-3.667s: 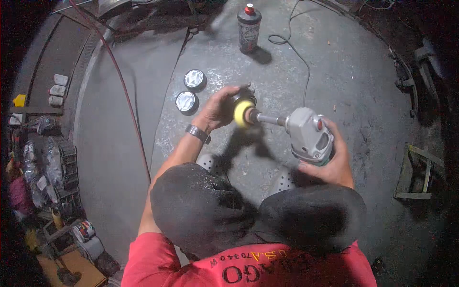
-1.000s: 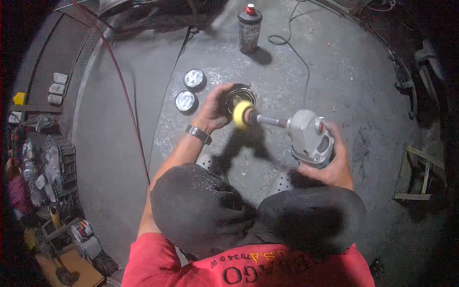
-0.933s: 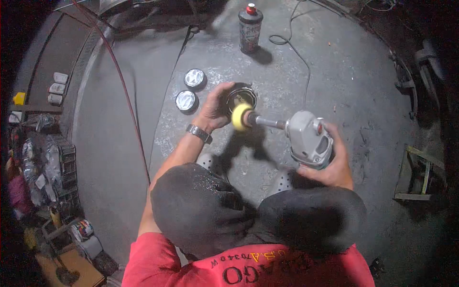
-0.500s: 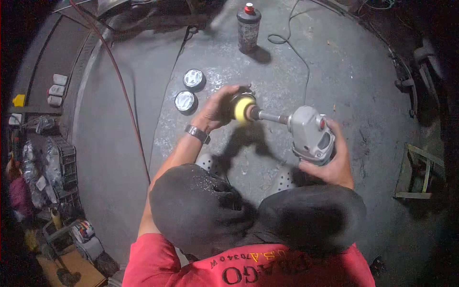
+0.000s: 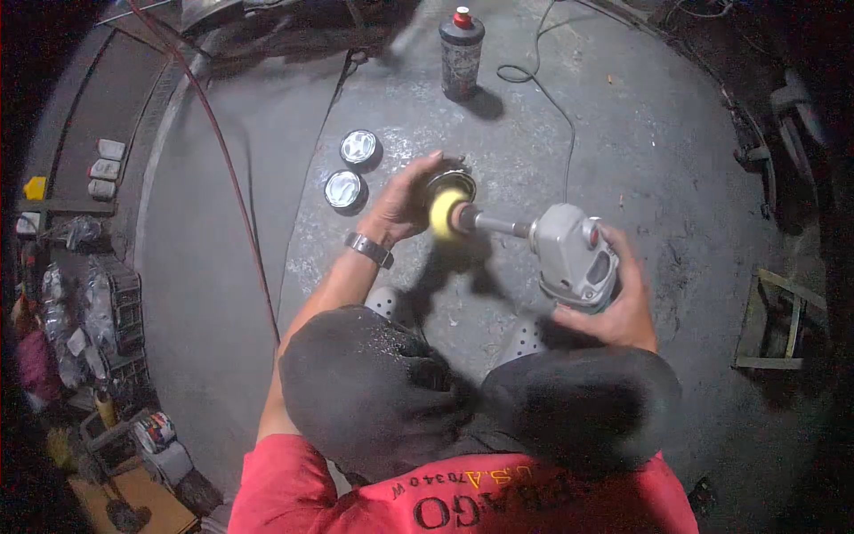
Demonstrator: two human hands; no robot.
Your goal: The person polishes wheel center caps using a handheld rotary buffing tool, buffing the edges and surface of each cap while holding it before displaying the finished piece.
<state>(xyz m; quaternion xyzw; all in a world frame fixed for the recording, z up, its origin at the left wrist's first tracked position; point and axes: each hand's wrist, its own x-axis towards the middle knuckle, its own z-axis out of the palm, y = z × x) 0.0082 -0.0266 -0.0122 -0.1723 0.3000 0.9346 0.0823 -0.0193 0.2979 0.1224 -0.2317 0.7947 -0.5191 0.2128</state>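
Observation:
My left hand (image 5: 405, 200), with a metal watch on its wrist, is closed round a dark round cap (image 5: 462, 182) with a shiny rim. A yellow foam pad (image 5: 447, 214) lies over the lower part of the cap's face; its edge is blurred. The pad sits on the end of a grey polisher (image 5: 572, 255), whose metal shaft points left. My right hand (image 5: 624, 298) is wrapped round the polisher's body from the right and below. Two similar round caps with silvery faces, one upper (image 5: 359, 147) and one lower (image 5: 343, 190), rest on the floor beyond my left wrist.
A dark bottle with a red top (image 5: 461, 55) stands on the grey floor. A thin cable (image 5: 556, 105) runs towards the polisher. A reddish hose (image 5: 222, 147) crosses the left side. Boxes and wrapped items (image 5: 93, 307) line the left edge; a frame (image 5: 783, 320) lies right.
The polisher and its yellow pad have shifted slightly left and down against the cap since half a second ago. More of the cap's face shows. Both hands keep their hold.

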